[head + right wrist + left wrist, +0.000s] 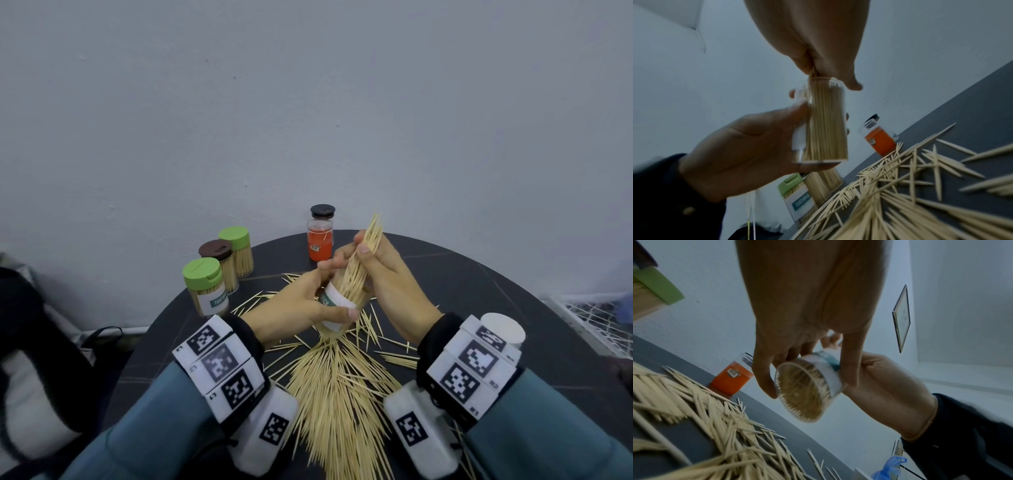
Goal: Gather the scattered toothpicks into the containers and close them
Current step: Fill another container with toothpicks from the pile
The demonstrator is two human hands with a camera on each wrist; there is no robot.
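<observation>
My left hand (308, 301) grips a clear open toothpick jar (339, 305) with a white label, lifted off the dark round table (496, 281) and tilted. From below, the jar (807, 389) shows packed toothpicks through its base. My right hand (380, 270) pinches a bundle of toothpicks (368, 240) whose lower ends stand in the jar's mouth. In the right wrist view the jar (826, 123) is nearly full. A large pile of loose toothpicks (339, 387) lies on the table between my wrists.
Three closed full jars stand at the back left: two with green lids (202, 274) (234, 236) and one with a brown lid (215, 250). An open orange-labelled jar (320, 240) stands at the back with a black lid (322, 210) behind it. A white lid (503, 329) sits near my right wrist.
</observation>
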